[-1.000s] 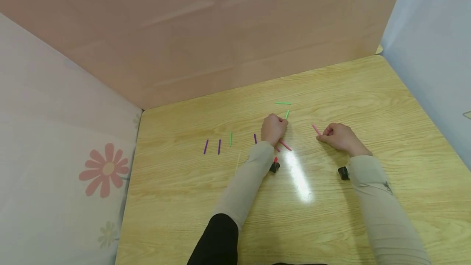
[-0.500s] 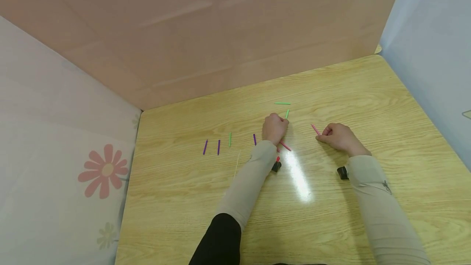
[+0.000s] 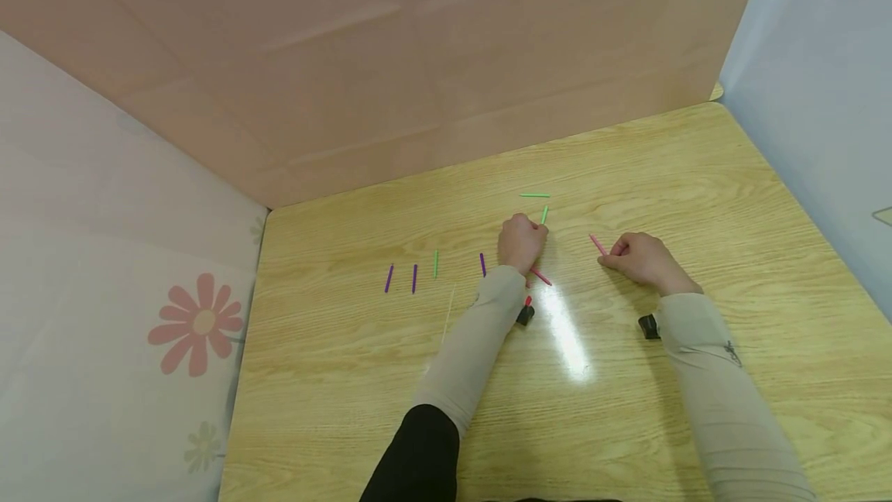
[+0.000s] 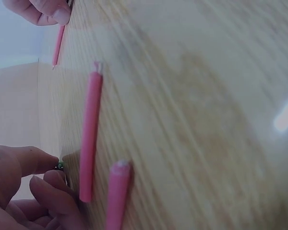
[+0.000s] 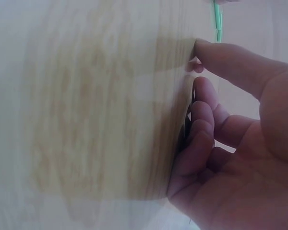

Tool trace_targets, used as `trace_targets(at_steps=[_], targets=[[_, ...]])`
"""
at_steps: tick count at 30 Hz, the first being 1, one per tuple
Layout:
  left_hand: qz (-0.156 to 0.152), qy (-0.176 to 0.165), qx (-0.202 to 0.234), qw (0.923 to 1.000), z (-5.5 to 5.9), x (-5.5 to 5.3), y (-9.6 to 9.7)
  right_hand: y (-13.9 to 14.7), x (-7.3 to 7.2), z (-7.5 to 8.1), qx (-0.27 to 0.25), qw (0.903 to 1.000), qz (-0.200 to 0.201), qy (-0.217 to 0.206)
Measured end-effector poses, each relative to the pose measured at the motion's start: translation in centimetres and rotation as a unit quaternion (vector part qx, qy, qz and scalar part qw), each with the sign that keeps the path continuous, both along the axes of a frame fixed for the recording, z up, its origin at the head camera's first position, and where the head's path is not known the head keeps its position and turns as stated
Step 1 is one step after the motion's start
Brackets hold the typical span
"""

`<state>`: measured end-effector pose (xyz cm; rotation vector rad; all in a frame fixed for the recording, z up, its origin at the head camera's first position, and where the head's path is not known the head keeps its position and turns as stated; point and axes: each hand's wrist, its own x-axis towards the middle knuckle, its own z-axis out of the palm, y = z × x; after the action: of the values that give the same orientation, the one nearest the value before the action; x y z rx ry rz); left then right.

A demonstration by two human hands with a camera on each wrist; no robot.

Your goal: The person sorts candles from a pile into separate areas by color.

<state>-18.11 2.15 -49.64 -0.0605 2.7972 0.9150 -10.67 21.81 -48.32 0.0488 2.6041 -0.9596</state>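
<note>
Thin candle-like sticks lie about the table. In the head view my left hand pinches the near end of a green stick; in the left wrist view only its green tip shows between thumb and finger. Two pink sticks lie under that wrist, one pink stick whole in the left wrist view, the other pink stick cut off by the frame. To the right, my right hand holds a pink stick by its near end, low at the tabletop. Another green stick lies crosswise beyond the left hand.
Left of my left hand lie purple sticks, a green stick and a pale yellow stick. A red bit shows by the left wrist camera. Panels border the wooden table at the back and sides.
My left hand has shifted very slightly to the right, still pinching the green stick. The right hand and its pink stick stay practically where they were.
</note>
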Motion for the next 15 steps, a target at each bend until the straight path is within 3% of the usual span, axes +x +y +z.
trace_targets(at_steps=[15], targets=[[0.0,-0.005,-0.001,1.0,-0.1,-0.04,0.06,0.09,-0.01,0.01,0.003,1.0,0.001,0.008]])
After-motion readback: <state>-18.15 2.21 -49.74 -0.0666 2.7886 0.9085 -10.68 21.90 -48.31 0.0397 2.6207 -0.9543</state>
